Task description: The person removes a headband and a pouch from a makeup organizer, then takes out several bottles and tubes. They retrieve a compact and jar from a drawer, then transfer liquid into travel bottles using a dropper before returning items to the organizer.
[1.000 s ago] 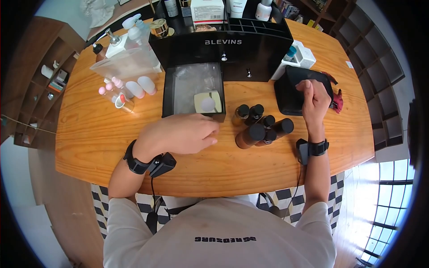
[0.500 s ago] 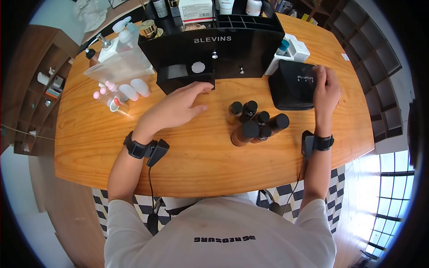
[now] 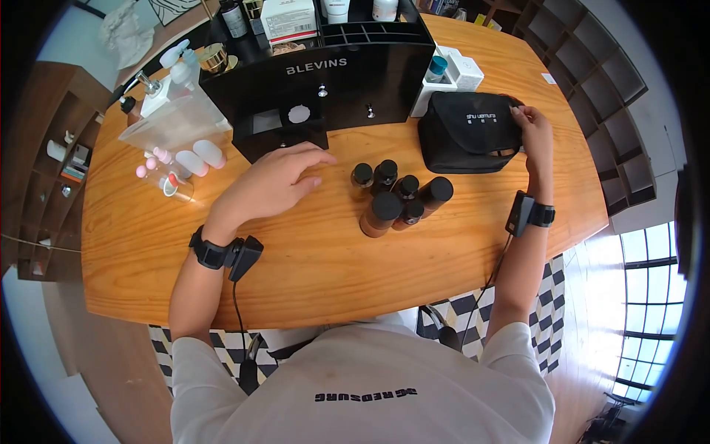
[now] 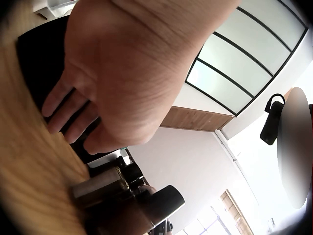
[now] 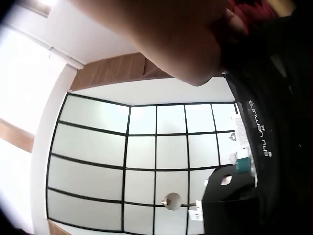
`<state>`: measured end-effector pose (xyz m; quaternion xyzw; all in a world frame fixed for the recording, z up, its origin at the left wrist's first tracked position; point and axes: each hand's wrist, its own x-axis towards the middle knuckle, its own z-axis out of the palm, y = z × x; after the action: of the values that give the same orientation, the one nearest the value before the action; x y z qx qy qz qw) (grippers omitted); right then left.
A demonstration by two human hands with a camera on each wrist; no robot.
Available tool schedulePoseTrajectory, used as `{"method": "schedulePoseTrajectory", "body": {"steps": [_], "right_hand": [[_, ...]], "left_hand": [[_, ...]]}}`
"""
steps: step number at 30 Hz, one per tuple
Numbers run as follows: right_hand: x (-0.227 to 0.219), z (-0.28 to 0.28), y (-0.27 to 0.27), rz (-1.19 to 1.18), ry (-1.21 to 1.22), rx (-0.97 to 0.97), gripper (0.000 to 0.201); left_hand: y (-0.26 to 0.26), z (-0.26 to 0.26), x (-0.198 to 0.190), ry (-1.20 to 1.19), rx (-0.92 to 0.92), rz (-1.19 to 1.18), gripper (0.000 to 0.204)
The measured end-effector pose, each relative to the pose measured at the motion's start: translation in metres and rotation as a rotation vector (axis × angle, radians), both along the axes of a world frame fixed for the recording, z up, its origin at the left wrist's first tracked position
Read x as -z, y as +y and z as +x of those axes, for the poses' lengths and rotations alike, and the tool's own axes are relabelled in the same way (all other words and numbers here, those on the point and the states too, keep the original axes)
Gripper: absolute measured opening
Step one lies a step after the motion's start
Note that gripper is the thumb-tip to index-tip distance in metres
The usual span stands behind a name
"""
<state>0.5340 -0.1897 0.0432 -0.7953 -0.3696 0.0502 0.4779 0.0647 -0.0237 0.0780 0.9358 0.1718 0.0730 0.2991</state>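
My right hand grips the right end of a black pouch with white lettering on its flap. In the right wrist view the fingers meet the pouch's edge, beside a dark red cloth. My left hand lies just in front of a partly pulled-out black drawer, its fingers loosely extended and holding nothing. Inside the drawer a pale round spot shows. Between the hands stands a cluster of several brown bottles with black caps.
The black BLEVINS organizer spans the back, topped with cosmetics. Left of it stand a frosted bin and small pink-capped bottles. A white box with a teal-capped bottle sits behind the pouch.
The drawer has slid in most of the way, and the left hand has come off its front. The right hand has moved from above the pouch to its right end. The view has turned right.
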Motion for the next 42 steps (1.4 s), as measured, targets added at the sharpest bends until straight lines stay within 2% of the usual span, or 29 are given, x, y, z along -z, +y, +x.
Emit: {"method": "schedulePoseTrajectory", "body": {"steps": [1,3,5,7,8,9,11,13,15,16,18,19,20,21,23,24,25,27,28,31,32,33,35,36,37,39,40,41,42], "right_hand": [[-0.001,0.005,-0.003,0.0,-0.001,-0.001,0.033],[-0.018,0.0,-0.012,0.452,0.674,-0.289,0.022],[-0.037,-0.019,-0.018,0.476,0.77,-0.291,0.02],[-0.052,-0.037,-0.019,0.712,1.019,-0.21,0.023],[-0.055,-0.033,-0.028,0.692,1.077,-0.327,0.026],[-0.054,-0.022,-0.031,0.686,1.074,-0.337,0.026],[-0.05,-0.01,-0.03,0.859,1.158,-0.582,0.029],[-0.082,-0.053,-0.029,0.842,1.11,-0.67,0.031],[-0.106,-0.077,-0.025,0.848,1.103,-0.839,0.034],[-0.116,-0.095,-0.019,0.884,1.056,-0.759,0.031],[-0.131,-0.107,-0.01,0.825,1.073,-0.833,0.03],[-0.139,-0.116,-0.005,0.763,1.093,-0.901,0.029],[-0.157,-0.162,-0.005,0.803,0.994,-0.76,0.024],[-0.162,-0.169,-0.003,0.802,0.985,-0.764,0.024],[-0.17,-0.181,0.003,0.748,0.942,-0.903,0.018],[-0.181,-0.211,0.001,0.775,0.82,-0.896,0.015],[-0.186,-0.222,0.0,0.774,0.816,-0.904,0.015],[-0.194,-0.236,-0.002,0.795,0.757,-1.101,0.016],[-0.2,-0.239,-0.005,0.78,0.79,-1.012,0.017],[-0.208,-0.276,-0.008,0.775,0.812,-0.877,0.02],[-0.211,-0.271,-0.003,0.648,0.98,-1.143,0.027],[-0.209,-0.272,0.003,0.648,0.979,-1.143,0.027],[-0.202,-0.281,0.016,0.613,1.19,-1.197,0.031],[-0.204,-0.295,0.016,0.589,1.2,-1.012,0.031],[-0.191,-0.286,0.024,0.528,1.146,-1.119,0.025],[-0.173,-0.274,0.036,0.416,1.021,-1.108,0.021],[-0.159,-0.255,0.045,0.345,0.874,-1.159,0.027],[-0.15,-0.248,0.045,0.341,0.873,-1.166,0.027],[-0.141,-0.245,0.044,0.272,0.563,-1.113,0.03]], "left_hand": [[0.0,0.001,-0.001,-0.001,-0.001,0.0,0.031],[-0.003,0.002,-0.003,-0.064,-0.014,-0.076,0.029],[-0.004,0.003,-0.004,-0.098,-0.028,-0.079,0.028],[-0.006,0.003,-0.006,-0.135,-0.045,-0.082,0.027],[-0.007,0.003,-0.008,-0.173,-0.054,-0.091,0.028],[-0.009,0.004,-0.01,-0.212,-0.065,-0.1,0.028],[-0.011,0.003,-0.021,-0.259,-0.069,-0.086,0.031],[-0.017,0.003,-0.031,-0.299,-0.067,-0.07,0.033],[-0.022,0.004,-0.04,-0.538,-0.064,-0.067,0.044],[-0.025,0.004,-0.042,-0.543,-0.064,-0.063,0.044],[-0.032,0.005,-0.045,-0.692,-0.091,-0.039,0.063],[-0.032,0.004,-0.046,-0.702,-0.088,-0.036,0.063],[-0.032,0.004,-0.046,-0.734,-0.091,-0.029,0.071],[-0.032,0.002,-0.047,-0.765,-0.096,-0.023,0.08],[-0.034,-0.002,-0.051,-0.771,-0.105,0.002,0.086],[-0.035,-0.004,-0.054,-0.77,-0.116,0.025,0.091],[-0.035,-0.006,-0.055,-0.775,-0.119,0.03,0.091],[-0.036,-0.008,-0.058,-0.803,-0.11,0.039,0.095],[-0.037,-0.004,-0.057,-0.905,-0.112,0.041,0.095],[-0.033,-0.013,-0.062,-0.99,-0.147,0.06,0.097],[-0.025,-0.02,-0.065,-1.04,-0.191,0.24,0.093],[-0.024,-0.028,-0.07,-1.041,-0.19,0.24,0.093],[-0.024,-0.044,-0.089,-1.093,-0.207,0.308,0.08],[-0.023,-0.054,-0.096,-1.048,-0.182,0.381,0.053],[-0.023,-0.065,-0.098,-1.048,-0.182,0.385,0.053],[-0.027,-0.083,-0.098,-0.914,-0.317,-0.019,0.032],[-0.028,-0.084,-0.1,-0.973,-0.305,0.009,0.022],[-0.023,-0.09,-0.092,-0.977,-0.311,0.012,0.022],[-0.013,-0.101,-0.076,-0.972,-0.407,-0.099,0.021]]}}
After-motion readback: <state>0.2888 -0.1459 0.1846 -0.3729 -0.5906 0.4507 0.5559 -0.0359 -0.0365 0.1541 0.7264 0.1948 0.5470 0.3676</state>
